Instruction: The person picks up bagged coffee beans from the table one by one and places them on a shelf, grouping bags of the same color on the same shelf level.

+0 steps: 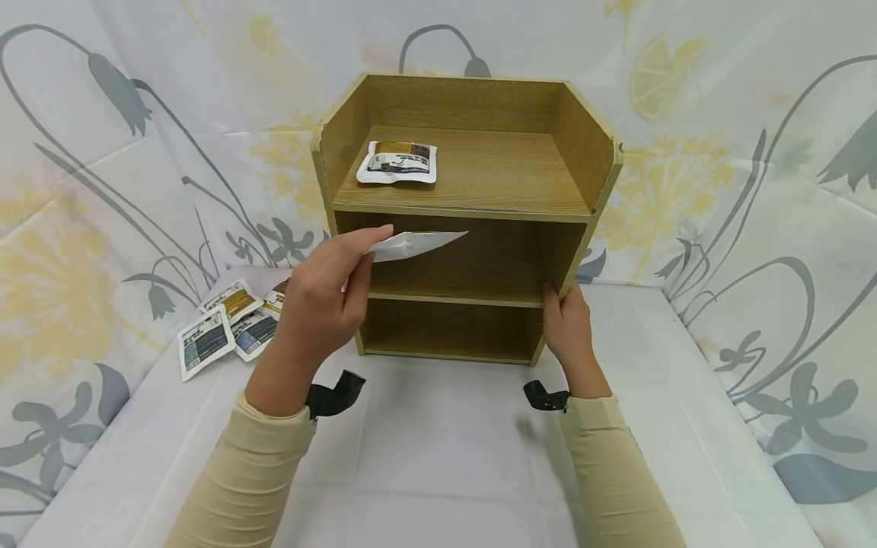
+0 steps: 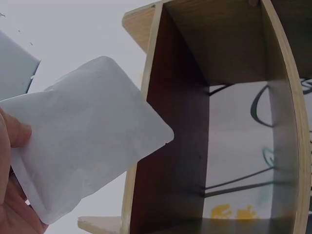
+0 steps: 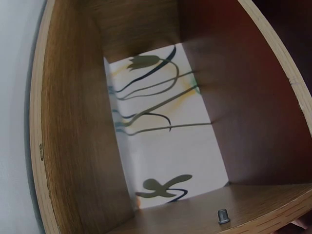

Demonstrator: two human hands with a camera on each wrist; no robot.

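Observation:
A white flat pouch point(image 1: 418, 244) is pinched by its near-left corner in my left hand point(image 1: 322, 297), in front of the shelf unit's middle opening. In the left wrist view the plain white face of the pouch point(image 2: 92, 131) shows, with the thumb point(image 2: 17, 131) pressing on it. My right hand point(image 1: 570, 335) grips the right side panel of the wooden shelf unit point(image 1: 493, 164) near the middle board. Only a bit of that hand appears in the right wrist view's lower right corner. On the top shelf, towards the left, lies a labelled pouch point(image 1: 399, 162).
Left of the unit, several labelled pouches point(image 1: 207, 341) lie overlapping on the white-covered table point(image 1: 438, 457). A flower-patterned cloth point(image 1: 726, 152) hangs behind and at the sides. A small metal peg point(image 3: 223, 216) sticks out inside the unit's side panel.

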